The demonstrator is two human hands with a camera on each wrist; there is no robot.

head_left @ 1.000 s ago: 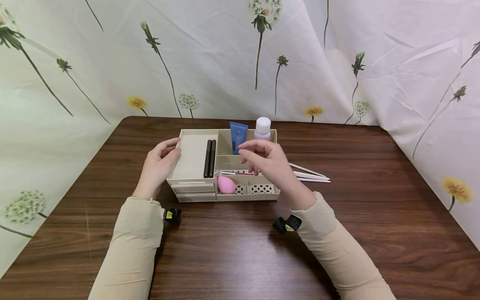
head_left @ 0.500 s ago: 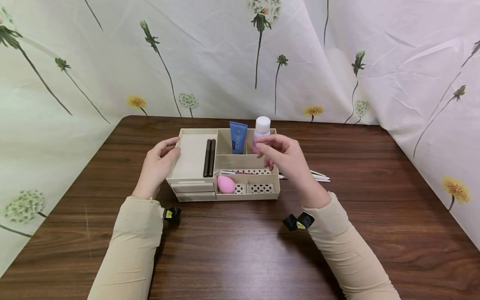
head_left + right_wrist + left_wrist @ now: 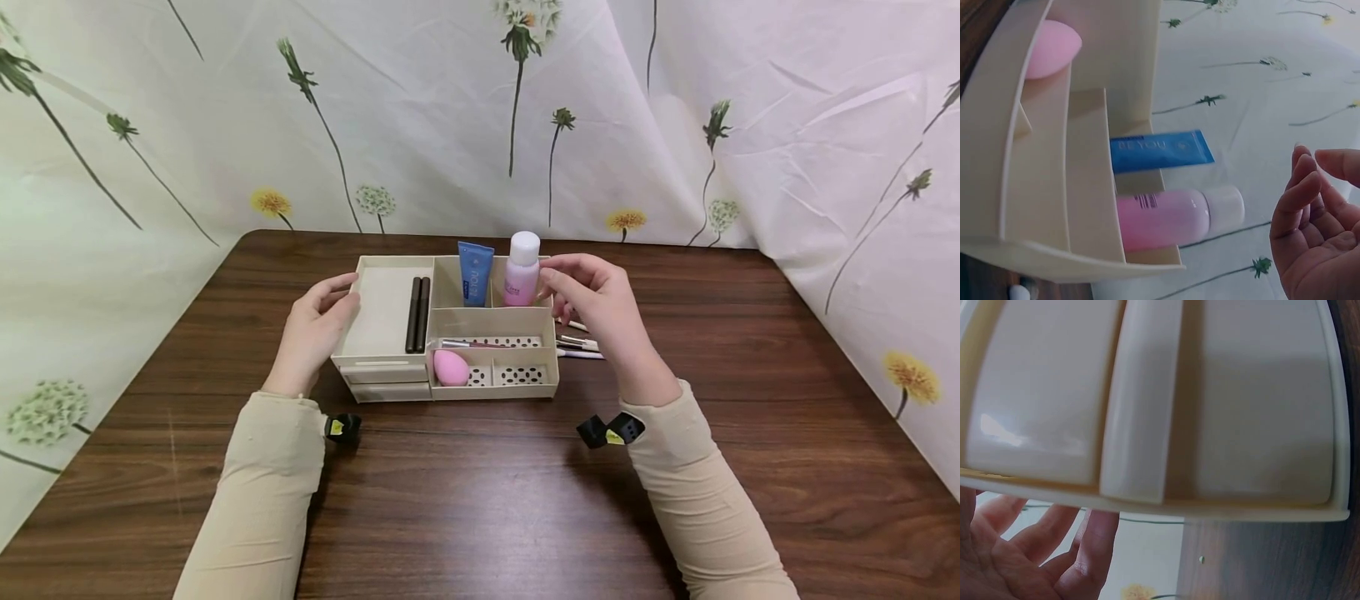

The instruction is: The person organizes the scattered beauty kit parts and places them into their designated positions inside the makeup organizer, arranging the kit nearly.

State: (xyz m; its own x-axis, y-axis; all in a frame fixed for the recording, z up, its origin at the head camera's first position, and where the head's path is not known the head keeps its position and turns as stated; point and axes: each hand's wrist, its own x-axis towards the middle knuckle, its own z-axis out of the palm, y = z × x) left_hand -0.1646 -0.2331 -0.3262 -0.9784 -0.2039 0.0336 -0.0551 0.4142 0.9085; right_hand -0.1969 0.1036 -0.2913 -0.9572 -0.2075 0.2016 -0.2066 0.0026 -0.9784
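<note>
Tube (image 3: 476,273) L of btl (image 3: 522,279), both in organizer (image 3: 381,312) rear.

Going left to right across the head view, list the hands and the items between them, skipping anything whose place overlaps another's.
Left hand, two dark pen-like sticks, blue tube, white-capped pink bottle, right hand.

A white flower-printed cloth (image 3: 442,125) hangs behind the brown table (image 3: 465,508).

Head view looks down; close wrist views, seemingly sideways, share the organizer (image 3: 487,323).
</note>
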